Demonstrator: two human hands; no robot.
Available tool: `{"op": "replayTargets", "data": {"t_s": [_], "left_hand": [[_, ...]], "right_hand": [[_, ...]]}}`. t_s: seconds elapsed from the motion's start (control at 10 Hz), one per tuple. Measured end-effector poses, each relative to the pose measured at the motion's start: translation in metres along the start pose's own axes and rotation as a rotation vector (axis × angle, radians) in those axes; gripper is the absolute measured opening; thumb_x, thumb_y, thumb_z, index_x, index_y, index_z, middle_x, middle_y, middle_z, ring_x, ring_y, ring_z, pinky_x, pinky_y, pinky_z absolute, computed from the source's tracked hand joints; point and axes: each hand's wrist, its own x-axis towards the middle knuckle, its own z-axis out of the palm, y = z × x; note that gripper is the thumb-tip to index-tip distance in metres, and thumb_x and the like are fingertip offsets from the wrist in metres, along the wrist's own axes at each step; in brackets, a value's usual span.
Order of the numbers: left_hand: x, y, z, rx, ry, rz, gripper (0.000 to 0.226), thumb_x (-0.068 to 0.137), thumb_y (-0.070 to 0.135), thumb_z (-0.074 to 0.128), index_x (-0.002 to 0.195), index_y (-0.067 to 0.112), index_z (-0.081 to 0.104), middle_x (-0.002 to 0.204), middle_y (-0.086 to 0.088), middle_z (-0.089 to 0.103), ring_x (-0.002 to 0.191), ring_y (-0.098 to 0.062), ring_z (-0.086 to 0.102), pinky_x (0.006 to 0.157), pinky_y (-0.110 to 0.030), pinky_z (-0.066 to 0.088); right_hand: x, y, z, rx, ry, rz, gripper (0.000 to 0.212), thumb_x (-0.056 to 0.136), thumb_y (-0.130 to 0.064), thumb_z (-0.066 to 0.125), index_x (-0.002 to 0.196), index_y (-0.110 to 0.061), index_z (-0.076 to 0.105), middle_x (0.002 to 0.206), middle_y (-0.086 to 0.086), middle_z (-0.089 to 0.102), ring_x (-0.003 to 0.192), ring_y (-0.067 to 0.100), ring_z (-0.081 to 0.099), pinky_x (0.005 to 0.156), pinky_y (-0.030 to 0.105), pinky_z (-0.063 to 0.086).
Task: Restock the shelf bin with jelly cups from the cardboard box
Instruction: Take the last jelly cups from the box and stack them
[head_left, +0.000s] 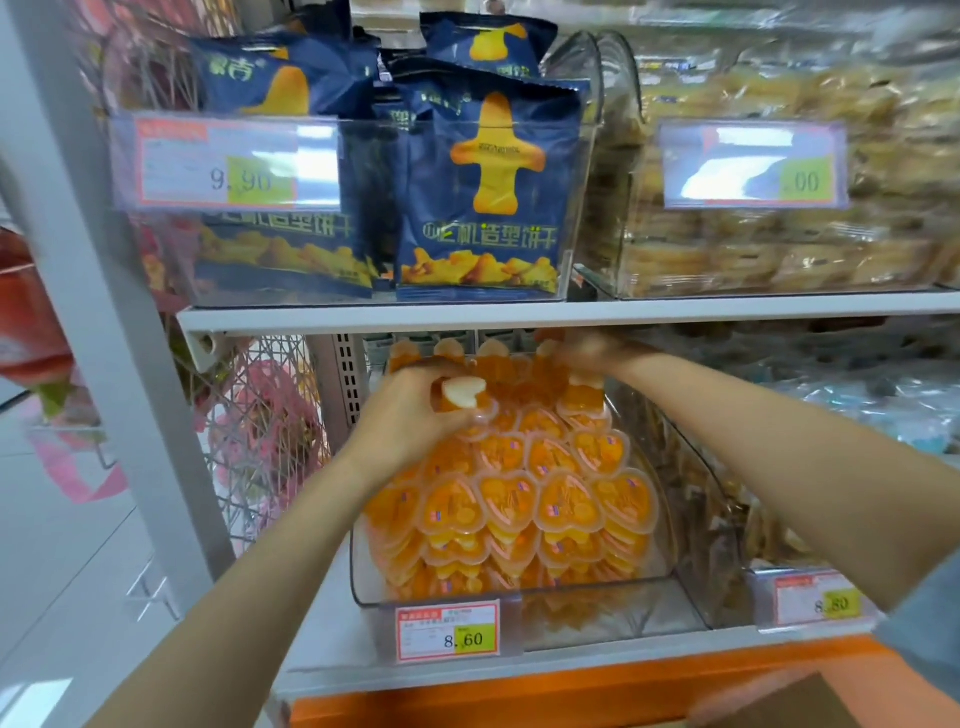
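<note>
A clear plastic shelf bin (670, 587) on the lower shelf holds several orange heart-shaped jelly cups (509, 499), stacked in rows that rise toward the back. My left hand (410, 410) grips one jelly cup (462, 397) above the bin's left rear, its pale bottom facing me. My right hand (582, 351) reaches over the back of the pile just under the upper shelf, blurred, fingers curled round a jelly cup (587, 389) at the top of the right row. A corner of the cardboard box (800, 701) shows at the bottom right.
The upper shelf edge (571, 312) hangs low over both hands. Above it stand a bin of blue biscuit bags (483, 192) and a bin of wrapped pastries (779, 239). A price tag (448, 631) hangs on the bin front. A neighbouring clear bin (727, 519) sits right; a wire rack (260, 415) left.
</note>
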Motion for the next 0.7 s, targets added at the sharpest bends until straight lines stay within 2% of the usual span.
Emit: {"op": "replayTargets", "data": {"t_s": [0.1,0.2,0.3,0.4,0.5,0.6,0.7], "left_hand": [[0.003,-0.019,-0.011,-0.028,0.043,-0.079,0.045,0.075,0.017,0.076,0.117,0.014,0.061,0.111,-0.004,0.067,0.101,-0.023,0.062,0.085,-0.036,0.052],[0.004,-0.035,-0.016,-0.024,0.070,-0.132,0.042,0.077,0.010,0.073,0.116,0.010,0.060,0.111,-0.008,0.065,0.101,-0.025,0.062,0.083,-0.036,0.053],[0.011,-0.041,-0.018,-0.030,0.079,-0.135,0.043,0.074,0.010,0.076,0.114,0.011,0.062,0.113,-0.009,0.064,0.103,-0.024,0.062,0.086,-0.034,0.051],[0.022,-0.042,-0.019,-0.091,0.069,-0.167,0.044,0.072,0.009,0.078,0.114,0.011,0.063,0.113,-0.009,0.065,0.102,-0.022,0.061,0.091,-0.034,0.050],[0.031,-0.050,-0.015,-0.093,0.062,-0.203,0.043,0.073,0.010,0.077,0.113,0.011,0.064,0.115,-0.008,0.066,0.108,-0.024,0.061,0.097,-0.032,0.047],[0.033,-0.055,-0.012,-0.055,0.100,-0.227,0.033,0.077,0.010,0.074,0.109,0.009,0.065,0.114,-0.007,0.065,0.107,-0.023,0.061,0.087,-0.021,0.045],[0.033,-0.053,-0.008,-0.056,0.164,-0.220,0.026,0.079,0.006,0.070,0.105,0.006,0.067,0.111,-0.012,0.066,0.105,-0.026,0.062,0.084,-0.027,0.048]], "right_hand": [[-0.001,0.000,0.004,0.015,0.026,-0.023,0.046,0.092,-0.028,0.053,0.137,-0.021,0.047,0.140,0.007,0.048,0.130,0.025,0.044,0.107,0.033,0.033],[-0.017,-0.003,-0.004,0.016,0.026,0.000,0.041,0.089,-0.036,0.058,0.127,-0.018,0.056,0.129,0.008,0.058,0.119,0.025,0.052,0.099,0.034,0.039],[-0.069,-0.012,-0.026,0.092,0.013,0.037,0.051,0.079,-0.054,0.066,0.118,-0.021,0.060,0.117,0.001,0.061,0.109,0.021,0.056,0.096,0.034,0.045],[-0.084,-0.003,-0.027,0.026,-0.035,-0.047,0.053,0.073,-0.041,0.076,0.119,-0.021,0.059,0.112,-0.005,0.054,0.102,0.012,0.051,0.085,0.019,0.043],[-0.092,-0.009,-0.025,-0.025,0.053,-0.070,0.046,0.076,-0.023,0.078,0.118,-0.015,0.060,0.114,0.002,0.057,0.097,0.014,0.051,0.071,0.012,0.042],[-0.090,-0.028,-0.022,0.160,0.118,-0.078,0.051,0.078,-0.020,0.076,0.124,-0.013,0.055,0.120,0.002,0.056,0.106,0.017,0.053,0.086,0.022,0.041],[-0.077,-0.060,0.000,0.221,0.112,-0.112,0.049,0.080,-0.018,0.074,0.124,-0.015,0.052,0.116,-0.002,0.053,0.108,0.015,0.052,0.085,0.024,0.043]]}}
